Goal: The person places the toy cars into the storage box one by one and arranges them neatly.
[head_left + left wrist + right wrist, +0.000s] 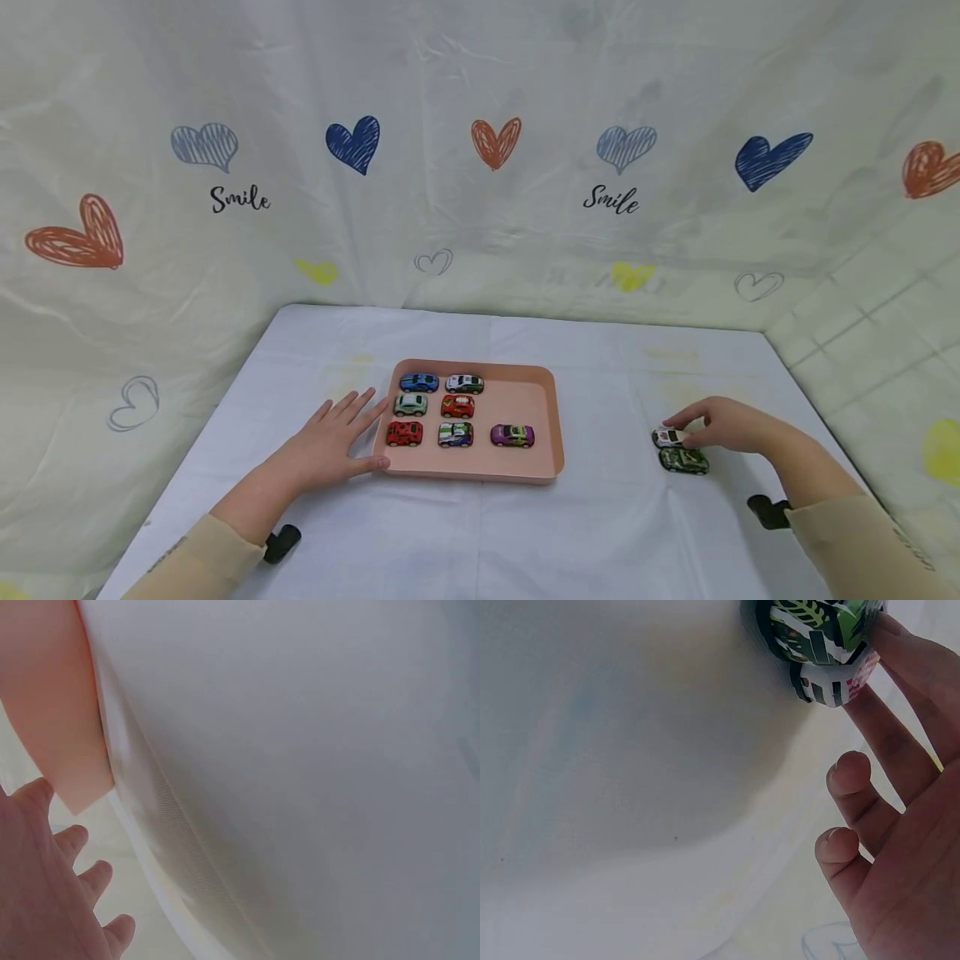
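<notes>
My right hand (723, 423) pinches a white toy car (667, 437) between thumb and fingers at the right of the table. Just in front of that car sits a green camouflage toy car (683, 461); in the right wrist view the green car (814, 630) overlaps the white one (829, 682). At the left edge of a pink tray (525, 462), my left hand (326, 446) lies with fingers spread, thumb and fingertips right at the rim. In the left wrist view the tray's side (56, 705) shows beside the fingers.
Several toy cars stand in the tray in rows: blue (419, 382), white and green (464, 384), pale green (410, 405), red (457, 407), another red (404, 433), multicoloured (455, 434) and purple (512, 436). A white cloth covers the table (600, 533); a heart-printed curtain (420, 200) hangs behind.
</notes>
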The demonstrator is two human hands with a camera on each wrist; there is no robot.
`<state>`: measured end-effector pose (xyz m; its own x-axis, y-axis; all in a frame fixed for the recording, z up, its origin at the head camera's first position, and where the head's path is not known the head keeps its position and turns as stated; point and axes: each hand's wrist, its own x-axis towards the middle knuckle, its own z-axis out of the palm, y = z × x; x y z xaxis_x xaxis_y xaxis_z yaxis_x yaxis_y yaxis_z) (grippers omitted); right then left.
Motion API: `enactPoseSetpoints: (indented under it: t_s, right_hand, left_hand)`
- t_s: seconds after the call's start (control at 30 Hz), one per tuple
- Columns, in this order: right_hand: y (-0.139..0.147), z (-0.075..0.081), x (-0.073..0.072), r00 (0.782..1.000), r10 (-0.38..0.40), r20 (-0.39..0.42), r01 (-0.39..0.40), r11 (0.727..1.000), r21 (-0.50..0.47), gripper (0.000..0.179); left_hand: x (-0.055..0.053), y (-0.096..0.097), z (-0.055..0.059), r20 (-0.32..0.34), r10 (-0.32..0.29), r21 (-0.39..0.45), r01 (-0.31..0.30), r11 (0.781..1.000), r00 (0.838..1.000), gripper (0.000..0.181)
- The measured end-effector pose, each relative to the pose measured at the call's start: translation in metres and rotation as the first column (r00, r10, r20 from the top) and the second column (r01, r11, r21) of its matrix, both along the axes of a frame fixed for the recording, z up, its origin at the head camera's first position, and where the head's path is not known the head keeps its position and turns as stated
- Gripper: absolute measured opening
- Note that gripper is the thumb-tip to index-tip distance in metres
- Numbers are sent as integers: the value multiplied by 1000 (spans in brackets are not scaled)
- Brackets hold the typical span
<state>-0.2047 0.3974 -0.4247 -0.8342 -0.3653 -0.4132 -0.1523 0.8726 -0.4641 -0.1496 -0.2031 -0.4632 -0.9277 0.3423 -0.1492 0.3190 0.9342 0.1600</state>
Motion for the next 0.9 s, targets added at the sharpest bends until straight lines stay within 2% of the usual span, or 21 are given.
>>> enactPoseSetpoints:
  t_s: [0.23,0.37,0.6,0.9]
  right_hand:
    - [-5,-1,0,999,3,-37,-1,999,43,30]
    - [-7,-2,0,999,4,-48,-1,998,56,28]
    - [-4,-3,0,1000,-7,-30,8,1000,20,29]
    - [-6,5,-2,999,-22,-29,21,1000,-15,32]
  left_hand:
    - [-2,-2,-7,-18,5,10,-4,1000,1000,101]
    - [0,-1,-3,-9,3,22,-3,1000,1000,100]
    - [1,2,1,11,7,14,-7,1000,1000,99]
    - [2,3,4,2,0,13,0,1000,1000,98]
